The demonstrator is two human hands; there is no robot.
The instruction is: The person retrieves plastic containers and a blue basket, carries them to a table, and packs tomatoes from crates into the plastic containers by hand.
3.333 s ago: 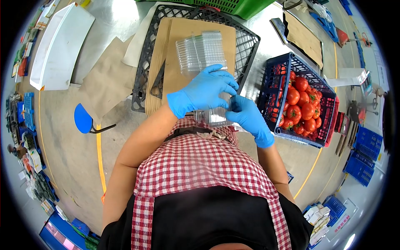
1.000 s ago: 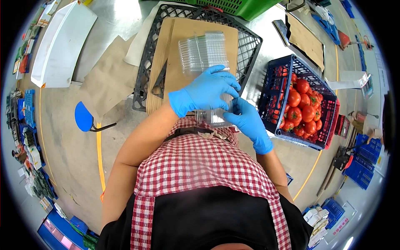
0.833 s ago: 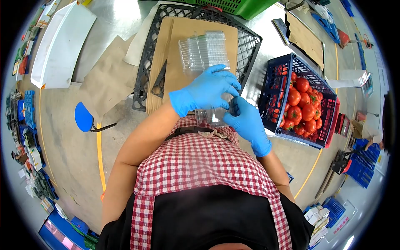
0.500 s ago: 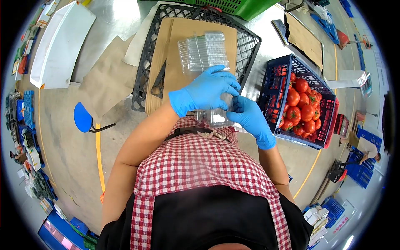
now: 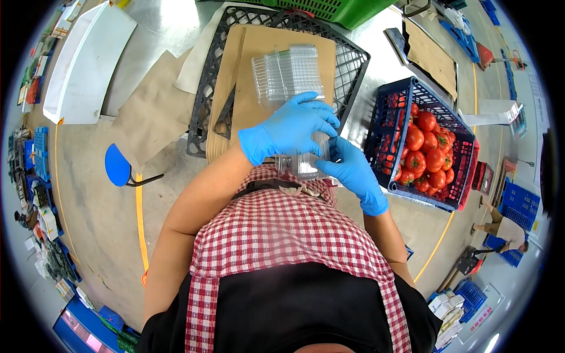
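Observation:
A stack of clear plastic containers (image 5: 288, 73) lies on the brown cardboard (image 5: 250, 100), and its near end reaches toward my apron. My left hand (image 5: 288, 129), in a blue glove, rests across the middle of the stack with its fingers bent over the plastic. At the near end is a clear plastic container (image 5: 306, 167), close to the apron. My right hand (image 5: 356, 172), also gloved in blue, pinches the right edge of that container between thumb and fingers. The fingertips of both hands almost meet there, and my left hand partly hides what they grip.
Right of my hands stands a dark blue crate (image 5: 385, 126) filled with red tomatoes (image 5: 432, 157). A black lattice crate (image 5: 206, 88) lies under the cardboard. Farther off are a green crate (image 5: 329, 10), a white box (image 5: 88, 65) and a blue stool (image 5: 116, 165). A person bends at far right.
My right thumb and fingers have shifted slightly along the container's edge. My left hand has stayed in place. The person at far right has moved.

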